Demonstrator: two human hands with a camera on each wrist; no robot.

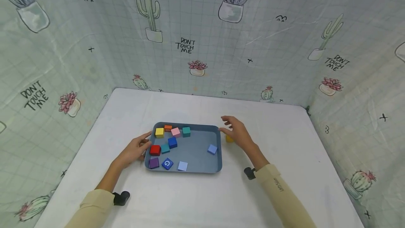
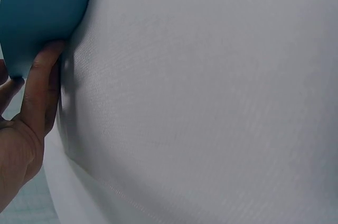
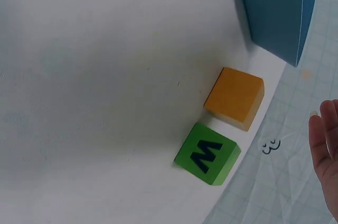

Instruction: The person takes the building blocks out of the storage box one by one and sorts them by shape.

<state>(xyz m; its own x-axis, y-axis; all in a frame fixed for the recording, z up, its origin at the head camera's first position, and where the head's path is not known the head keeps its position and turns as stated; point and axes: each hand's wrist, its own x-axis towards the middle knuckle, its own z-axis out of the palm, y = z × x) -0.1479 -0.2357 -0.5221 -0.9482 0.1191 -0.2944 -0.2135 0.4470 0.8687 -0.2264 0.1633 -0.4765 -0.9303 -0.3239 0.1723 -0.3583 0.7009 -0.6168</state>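
My left hand [image 1: 136, 149] grips the left side of a blue-grey tray [image 1: 202, 168]. In the left wrist view its fingers [image 2: 38, 89] lie against the tray's outer side [image 2: 45, 10]. My right hand [image 1: 235, 131] is raised just off the tray's right rim, fingers parted and holding nothing. Beneath it an orange block [image 3: 235, 97] sits on the table, mostly covered by the hand in the head view. Close by, in the right wrist view, lies a green block [image 3: 207, 154] marked with a letter like W or M; the hand hides it from the head view.
Inside the tray, several coloured blocks lie mostly to the left, among them red [image 1: 155, 150], yellow [image 1: 159, 132], pink [image 1: 175, 132] and purple [image 1: 154, 163] ones. A light blue block [image 1: 212, 149] lies near its right wall. A patterned cloth [image 1: 221, 73] rises behind the white table [image 1: 190, 200].
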